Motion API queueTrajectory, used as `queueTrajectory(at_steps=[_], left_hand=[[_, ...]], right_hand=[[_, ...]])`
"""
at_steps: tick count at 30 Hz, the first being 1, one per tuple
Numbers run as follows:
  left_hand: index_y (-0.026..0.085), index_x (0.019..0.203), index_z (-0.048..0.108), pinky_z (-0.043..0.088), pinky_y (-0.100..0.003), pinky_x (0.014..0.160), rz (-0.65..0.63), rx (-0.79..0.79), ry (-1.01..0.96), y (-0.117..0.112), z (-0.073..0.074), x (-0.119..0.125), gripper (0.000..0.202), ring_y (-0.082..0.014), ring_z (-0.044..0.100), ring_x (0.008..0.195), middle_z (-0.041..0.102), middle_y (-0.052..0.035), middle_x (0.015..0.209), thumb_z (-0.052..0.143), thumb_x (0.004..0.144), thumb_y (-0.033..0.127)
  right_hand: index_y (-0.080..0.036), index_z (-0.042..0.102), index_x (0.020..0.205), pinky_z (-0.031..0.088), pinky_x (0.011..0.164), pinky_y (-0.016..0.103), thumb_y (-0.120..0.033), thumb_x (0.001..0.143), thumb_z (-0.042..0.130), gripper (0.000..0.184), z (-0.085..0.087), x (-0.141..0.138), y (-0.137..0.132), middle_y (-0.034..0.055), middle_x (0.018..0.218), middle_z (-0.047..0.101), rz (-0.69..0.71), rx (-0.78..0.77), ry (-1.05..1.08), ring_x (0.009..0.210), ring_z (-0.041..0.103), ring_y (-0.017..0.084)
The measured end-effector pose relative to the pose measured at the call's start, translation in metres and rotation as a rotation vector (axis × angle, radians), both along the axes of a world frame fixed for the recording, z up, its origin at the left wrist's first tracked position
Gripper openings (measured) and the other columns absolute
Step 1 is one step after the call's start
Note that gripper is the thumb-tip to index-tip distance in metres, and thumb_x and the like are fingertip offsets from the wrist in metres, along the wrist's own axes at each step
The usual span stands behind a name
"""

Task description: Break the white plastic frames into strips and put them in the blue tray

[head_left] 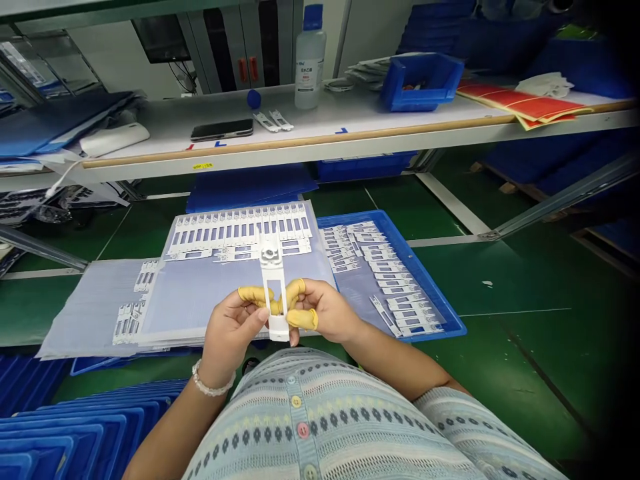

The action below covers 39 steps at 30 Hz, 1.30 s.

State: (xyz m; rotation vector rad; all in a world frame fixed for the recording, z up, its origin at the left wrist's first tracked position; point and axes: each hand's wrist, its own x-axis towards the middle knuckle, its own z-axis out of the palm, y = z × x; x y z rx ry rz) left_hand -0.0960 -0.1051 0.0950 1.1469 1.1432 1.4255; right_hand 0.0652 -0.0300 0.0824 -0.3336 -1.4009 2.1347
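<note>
Shelf [350, 113] ahead holds phone [222, 130], plastic bottle [310, 67], blue bin [421, 81], red sheets [520, 103]; blue tray [431, 280] below, stacked blue trays [75, 427] bottom left.

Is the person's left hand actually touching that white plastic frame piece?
Touching. The head view shows the left hand gripping the white plastic frame piece, with a yellow finger cot pressed against its side.

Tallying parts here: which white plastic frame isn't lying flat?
The slotted white plastic frame pinched upright between the left hand and right hand; the others lie flat.
</note>
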Motion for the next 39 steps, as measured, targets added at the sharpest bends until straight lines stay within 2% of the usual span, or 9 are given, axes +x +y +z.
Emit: queueTrajectory(at_steps=[3, 6, 9, 12, 14, 19, 22, 26, 39], left_hand=[[0.019, 0.087, 0.065, 0.052, -0.026, 0.061, 0.102, 0.041, 0.108, -0.005, -0.004, -0.013, 0.021, -0.0140, 0.062, 0.065, 0.067, -0.0023, 0.075, 0.067, 0.080, 0.039], [0.018, 0.084, 0.065, 0.051, -0.025, 0.062, 0.205, 0.050, 0.204, -0.010, -0.012, -0.025, 0.016, -0.0136, 0.061, 0.066, 0.067, -0.0024, 0.074, 0.068, 0.079, 0.034], [0.019, 0.081, 0.065, 0.051, -0.026, 0.068, 0.300, 0.045, 0.315, -0.012, -0.026, -0.038, 0.009, -0.0146, 0.061, 0.070, 0.066, -0.0016, 0.074, 0.067, 0.076, 0.026], [0.019, 0.080, 0.062, 0.051, -0.027, 0.070, 0.368, 0.013, 0.383, -0.013, -0.042, -0.055, 0.007, -0.0154, 0.062, 0.072, 0.065, -0.0012, 0.075, 0.064, 0.077, 0.025], [0.019, 0.085, 0.061, 0.051, -0.029, 0.074, 0.388, -0.022, 0.407, -0.016, -0.053, -0.070, 0.011, -0.0164, 0.063, 0.076, 0.066, -0.0031, 0.080, 0.061, 0.081, 0.029], [0.019, 0.127, 0.049, 0.048, -0.042, 0.093, 0.396, -0.137, 0.488, -0.033, -0.077, -0.116, 0.044, -0.0229, 0.062, 0.103, 0.063, -0.0118, 0.113, 0.055, 0.087, 0.036], [0.019, 0.125, 0.053, 0.040, -0.050, 0.102, 0.375, -0.202, 0.548, -0.048, -0.092, -0.136, 0.044, -0.0271, 0.055, 0.115, 0.060, -0.0133, 0.119, 0.056, 0.085, 0.038], [0.021, 0.123, 0.057, 0.038, -0.048, 0.107, 0.294, -0.262, 0.569, -0.063, -0.104, -0.150, 0.041, -0.0268, 0.052, 0.122, 0.060, -0.0117, 0.124, 0.053, 0.086, 0.038], [0.024, 0.124, 0.059, 0.041, -0.045, 0.106, 0.098, -0.293, 0.542, -0.069, -0.123, -0.179, 0.042, -0.0253, 0.053, 0.124, 0.060, -0.0096, 0.129, 0.049, 0.088, 0.042]], right_hand=[[-0.018, 0.060, 0.088, 0.052, 0.050, 0.024, -0.042, 0.077, 0.072, 0.029, 0.004, -0.010, -0.001, -0.0011, 0.067, 0.062, -0.239, 0.238, -0.049, 0.054, 0.060, 0.011], [-0.021, 0.064, 0.089, 0.050, 0.057, 0.026, -0.038, 0.085, 0.063, 0.018, 0.007, -0.024, -0.002, 0.0020, 0.072, 0.064, -0.537, 0.616, -0.133, 0.060, 0.058, 0.012], [-0.021, 0.066, 0.089, 0.048, 0.057, 0.026, -0.036, 0.089, 0.058, 0.017, 0.002, -0.049, -0.003, 0.0036, 0.074, 0.066, -0.516, 0.964, -0.204, 0.059, 0.056, 0.012], [-0.019, 0.066, 0.090, 0.046, 0.058, 0.025, -0.034, 0.091, 0.055, 0.019, -0.009, -0.079, -0.001, 0.0044, 0.075, 0.067, -0.479, 1.159, -0.239, 0.060, 0.056, 0.012], [-0.018, 0.066, 0.091, 0.045, 0.059, 0.024, -0.033, 0.092, 0.054, 0.019, -0.017, -0.101, 0.004, 0.0041, 0.077, 0.068, -0.435, 1.166, -0.290, 0.059, 0.056, 0.011], [-0.019, 0.066, 0.096, 0.045, 0.068, 0.024, -0.026, 0.090, 0.058, 0.013, -0.025, -0.167, 0.033, 0.0044, 0.091, 0.070, -0.243, 1.224, -0.672, 0.076, 0.063, 0.014], [-0.018, 0.065, 0.100, 0.047, 0.069, 0.028, -0.025, 0.091, 0.053, 0.016, -0.031, -0.210, 0.050, 0.0073, 0.099, 0.069, -0.069, 1.429, -0.916, 0.087, 0.065, 0.020], [-0.016, 0.064, 0.102, 0.048, 0.066, 0.030, -0.017, 0.090, 0.048, 0.020, -0.049, -0.250, 0.062, 0.0105, 0.102, 0.066, 0.089, 1.616, -1.026, 0.087, 0.065, 0.023], [-0.015, 0.064, 0.102, 0.048, 0.066, 0.031, -0.011, 0.087, 0.046, 0.024, -0.075, -0.260, 0.089, 0.0119, 0.101, 0.064, 0.037, 1.528, -1.163, 0.084, 0.066, 0.025]])
